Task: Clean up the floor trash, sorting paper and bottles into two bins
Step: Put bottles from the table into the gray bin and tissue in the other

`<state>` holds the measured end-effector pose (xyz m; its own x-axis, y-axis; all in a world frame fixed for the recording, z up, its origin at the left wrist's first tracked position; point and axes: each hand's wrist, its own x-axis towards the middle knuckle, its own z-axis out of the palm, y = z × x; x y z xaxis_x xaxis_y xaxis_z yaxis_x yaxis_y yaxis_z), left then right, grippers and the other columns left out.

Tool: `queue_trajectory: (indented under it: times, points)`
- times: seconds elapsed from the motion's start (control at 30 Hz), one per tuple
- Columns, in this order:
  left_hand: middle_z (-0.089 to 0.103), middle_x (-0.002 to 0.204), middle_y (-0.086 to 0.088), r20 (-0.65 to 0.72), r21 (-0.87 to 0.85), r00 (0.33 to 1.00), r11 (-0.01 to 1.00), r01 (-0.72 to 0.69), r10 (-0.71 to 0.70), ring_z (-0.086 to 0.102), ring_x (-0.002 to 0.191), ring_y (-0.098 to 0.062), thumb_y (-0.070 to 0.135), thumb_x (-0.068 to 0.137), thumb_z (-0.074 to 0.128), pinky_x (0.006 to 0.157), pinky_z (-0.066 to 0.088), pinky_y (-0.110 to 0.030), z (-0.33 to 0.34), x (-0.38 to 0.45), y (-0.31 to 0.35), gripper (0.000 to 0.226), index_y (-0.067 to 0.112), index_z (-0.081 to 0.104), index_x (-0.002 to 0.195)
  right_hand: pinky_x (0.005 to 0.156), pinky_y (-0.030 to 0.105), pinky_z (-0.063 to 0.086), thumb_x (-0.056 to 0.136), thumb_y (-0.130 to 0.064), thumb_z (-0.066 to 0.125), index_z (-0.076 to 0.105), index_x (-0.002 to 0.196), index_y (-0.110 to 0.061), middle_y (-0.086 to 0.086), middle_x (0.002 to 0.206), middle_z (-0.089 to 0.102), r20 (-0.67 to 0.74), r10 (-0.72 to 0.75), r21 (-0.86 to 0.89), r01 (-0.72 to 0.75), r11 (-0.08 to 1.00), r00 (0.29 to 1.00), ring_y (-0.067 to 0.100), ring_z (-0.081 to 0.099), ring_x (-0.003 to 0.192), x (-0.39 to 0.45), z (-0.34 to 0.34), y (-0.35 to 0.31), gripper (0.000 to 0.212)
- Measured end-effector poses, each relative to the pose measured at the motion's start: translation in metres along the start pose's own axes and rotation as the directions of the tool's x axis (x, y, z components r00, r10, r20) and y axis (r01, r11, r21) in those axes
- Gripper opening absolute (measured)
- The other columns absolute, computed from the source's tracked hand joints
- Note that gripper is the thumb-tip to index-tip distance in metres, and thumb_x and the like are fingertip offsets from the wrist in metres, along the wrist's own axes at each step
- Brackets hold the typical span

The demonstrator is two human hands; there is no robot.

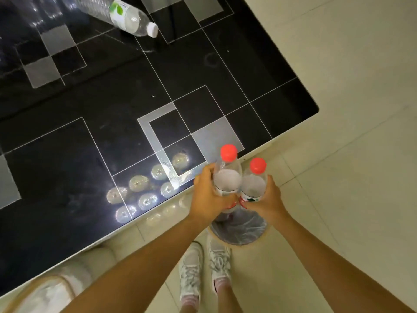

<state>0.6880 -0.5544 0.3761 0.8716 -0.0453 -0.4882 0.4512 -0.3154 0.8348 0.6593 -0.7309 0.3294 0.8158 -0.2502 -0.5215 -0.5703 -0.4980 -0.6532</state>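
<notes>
My hands [239, 199] hide part of the round, plastic-lined bin [239, 229]; the frame's edge crops the tan, white-lined bin [45, 292].

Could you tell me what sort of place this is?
Probably a home living room: pale floor tiles, a low black glass table patterned with squares, and a bag-lined bin on the floor beneath the hands.

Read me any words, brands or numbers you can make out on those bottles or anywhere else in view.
No text is legible.
Large bottle on the black table: green-and-white label, too blurred.
Bottle in the right hand: label mostly covered, blurred.
Bottle in the left hand: no print visible.
</notes>
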Motion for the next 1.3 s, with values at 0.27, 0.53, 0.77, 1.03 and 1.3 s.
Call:
queue_trajectory:
  times: [0.27,0.53,0.77,1.03,1.3]
  points:
    - [0.057,0.112,0.028,0.160,0.131,0.983,0.986,-0.106,0.085,0.057,0.108,-0.001,0.025,0.068,0.080,0.087,0.051,-0.029,0.026,-0.003,-0.034,0.061,0.050,0.043,0.109,0.070,0.005,0.044,0.049,-0.006,0.089,0.055,0.090,-0.030,-0.016,0.089,0.060,-0.060,0.012,0.168,-0.002,0.986,0.998,-0.019,0.058,0.079,0.013,0.008,0.031,0.058]
    - [0.057,0.113,0.016,0.072,0.129,0.996,0.991,0.034,-0.044,0.056,0.106,-0.005,0.006,0.083,0.069,0.099,0.048,-0.035,0.034,0.020,-0.039,0.041,0.032,0.049,0.108,0.075,0.008,0.041,0.067,0.006,0.075,0.054,0.104,-0.023,0.004,0.112,0.057,-0.049,0.023,0.131,-0.016,0.991,0.999,0.018,0.056,0.097,0.012,-0.011,0.046,0.052]
    - [0.058,0.107,0.014,0.133,0.187,0.990,0.982,0.016,-0.042,0.058,0.098,-0.006,0.013,0.084,0.069,0.090,0.051,-0.029,0.031,0.023,-0.012,0.037,0.033,0.050,0.107,0.077,0.013,0.043,0.068,0.006,0.072,0.054,0.102,-0.031,0.002,0.111,0.056,-0.018,-0.112,0.089,0.113,0.990,0.994,0.016,0.056,0.098,0.014,-0.021,0.015,0.053]
    - [0.061,0.104,0.014,0.104,0.177,0.994,0.984,-0.006,-0.013,0.061,0.098,-0.010,0.021,0.085,0.070,0.089,0.053,-0.027,0.024,0.010,0.018,0.032,0.032,0.050,0.108,0.077,0.013,0.047,0.073,-0.001,0.072,0.059,0.112,-0.018,-0.004,0.109,0.054,0.043,-0.240,0.020,0.239,0.971,0.970,0.013,0.057,0.099,0.006,-0.038,-0.029,0.044]
    - [0.062,0.095,0.018,0.033,0.200,0.998,0.977,-0.067,0.062,0.061,0.088,-0.002,0.024,0.079,0.073,0.078,0.051,-0.021,-0.011,0.016,0.064,0.034,0.037,0.054,0.105,0.082,0.017,0.047,0.073,-0.008,0.074,0.061,0.111,-0.023,-0.010,0.111,0.053,0.092,-0.382,-0.071,0.388,0.919,0.920,0.010,0.057,0.099,0.014,-0.078,-0.093,0.043]
